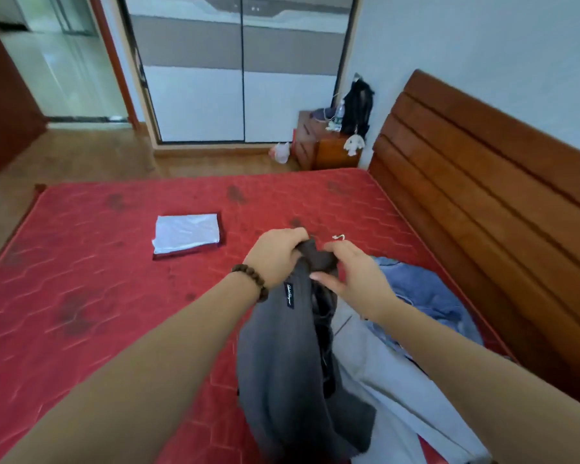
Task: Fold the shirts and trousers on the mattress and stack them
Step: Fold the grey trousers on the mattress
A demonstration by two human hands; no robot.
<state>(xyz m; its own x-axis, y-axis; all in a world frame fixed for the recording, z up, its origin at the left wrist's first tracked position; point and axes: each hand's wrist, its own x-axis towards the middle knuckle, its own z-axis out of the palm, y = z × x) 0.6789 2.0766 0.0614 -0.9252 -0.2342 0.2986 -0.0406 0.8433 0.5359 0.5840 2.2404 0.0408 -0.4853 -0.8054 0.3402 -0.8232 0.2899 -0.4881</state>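
Observation:
A dark grey garment (282, 370) with a small black label hangs in front of me over the red mattress (98, 296). My left hand (275, 259) grips its top edge, and my right hand (352, 276) pinches the same bunched edge from the other side. To the right lie a pale grey garment (399, 380) and blue jeans (429, 296), both unfolded. A folded stack (188, 237) with a white piece on top of a dark red one sits on the mattress to the left, apart from my hands.
A wooden headboard (482, 195) runs along the mattress's right side. Beyond the mattress stand a wardrobe (241, 78) with sliding doors and a bedside cabinet (325, 145) with a black bag on it. A small white object (339, 236) lies on the mattress past my hands.

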